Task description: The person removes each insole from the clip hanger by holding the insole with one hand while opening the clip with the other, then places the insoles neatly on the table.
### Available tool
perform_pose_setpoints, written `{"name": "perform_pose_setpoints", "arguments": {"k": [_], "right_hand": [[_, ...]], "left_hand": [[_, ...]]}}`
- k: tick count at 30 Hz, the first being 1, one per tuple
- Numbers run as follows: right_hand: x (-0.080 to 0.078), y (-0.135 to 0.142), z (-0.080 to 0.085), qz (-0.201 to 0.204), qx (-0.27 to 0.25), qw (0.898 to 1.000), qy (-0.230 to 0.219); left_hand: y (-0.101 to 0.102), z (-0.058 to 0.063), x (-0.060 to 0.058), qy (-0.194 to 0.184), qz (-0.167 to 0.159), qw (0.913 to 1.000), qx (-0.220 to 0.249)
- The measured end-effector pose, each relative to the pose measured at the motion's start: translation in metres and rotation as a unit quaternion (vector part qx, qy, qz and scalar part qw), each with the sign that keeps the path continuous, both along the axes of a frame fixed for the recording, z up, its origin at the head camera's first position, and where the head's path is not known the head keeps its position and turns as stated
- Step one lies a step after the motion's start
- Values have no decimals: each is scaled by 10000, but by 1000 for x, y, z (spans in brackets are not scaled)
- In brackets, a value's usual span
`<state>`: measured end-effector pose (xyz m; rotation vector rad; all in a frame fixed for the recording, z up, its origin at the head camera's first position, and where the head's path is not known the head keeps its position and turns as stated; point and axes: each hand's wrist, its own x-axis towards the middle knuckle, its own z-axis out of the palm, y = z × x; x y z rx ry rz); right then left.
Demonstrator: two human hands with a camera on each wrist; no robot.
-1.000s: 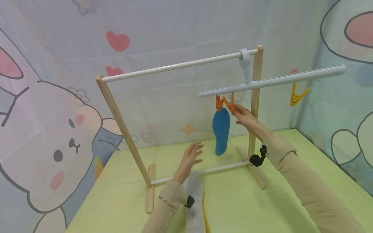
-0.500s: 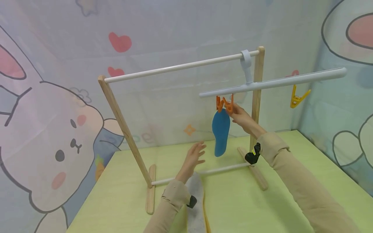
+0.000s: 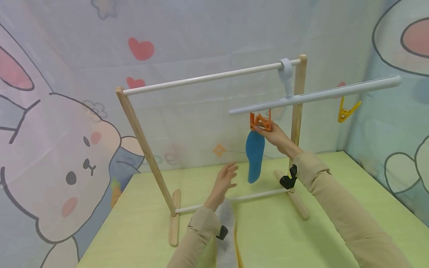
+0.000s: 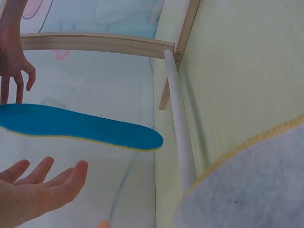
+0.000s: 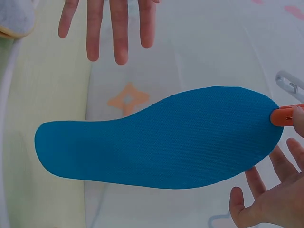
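Note:
A blue insole (image 3: 255, 156) hangs toe-up below the left half of a white hanger (image 3: 311, 97). An orange clothespin (image 5: 283, 117) bites its top end; a second orange clothespin (image 3: 267, 123) hangs just to the right. My right hand (image 3: 276, 134) reaches in from the right and pinches the clothespin at the insole's top, its thumb on the front in the right wrist view. The remaining fingers are spread behind the insole's edge. My left hand (image 3: 223, 182) is held in the air left of the insole, fingers extended, touching nothing.
The hanger hooks over the top bar (image 3: 207, 77) of a wooden-ended rack (image 3: 144, 145) on a green table (image 3: 140, 227). A grey, yellow-edged insole-shaped piece (image 3: 226, 238) lies partly behind my left arm. A yellow clothespin (image 3: 346, 110) hangs at the hanger's right.
My right hand has moved left, from the right orange clothespin to the insole's top, which its fingers now partly cover. The left hand stays almost in place.

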<state>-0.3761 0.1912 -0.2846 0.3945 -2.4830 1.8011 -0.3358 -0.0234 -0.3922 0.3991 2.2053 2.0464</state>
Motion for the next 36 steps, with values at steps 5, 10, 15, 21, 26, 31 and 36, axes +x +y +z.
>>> {"name": "perform_pose_setpoints", "arguments": {"k": [5, 10, 15, 21, 26, 31, 36], "right_hand": [[2, -3, 2, 3, -64, 9999, 152], [4, -5, 4, -17, -64, 9997, 249], [6, -7, 7, -12, -17, 9993, 379], [5, -8, 8, 48, -115, 9984, 560], [7, -9, 9, 27, -210, 9985, 513], [8, -12, 8, -44, -298, 9988, 385], [8, -16, 8, -31, -393, 9986, 352]], "left_hand": [[7, 14, 13, 323, 162, 9993, -92], [15, 19, 17, 758, 256, 9966, -199], [21, 5, -1, 965, 361, 9943, -287], [25, -1, -11, 988, 374, 9933, -475], [28, 5, -7, 1099, 236, 9926, -459], [31, 19, 7, 1225, 142, 9912, -485], [34, 19, 11, 1352, 145, 9889, -602]]}}
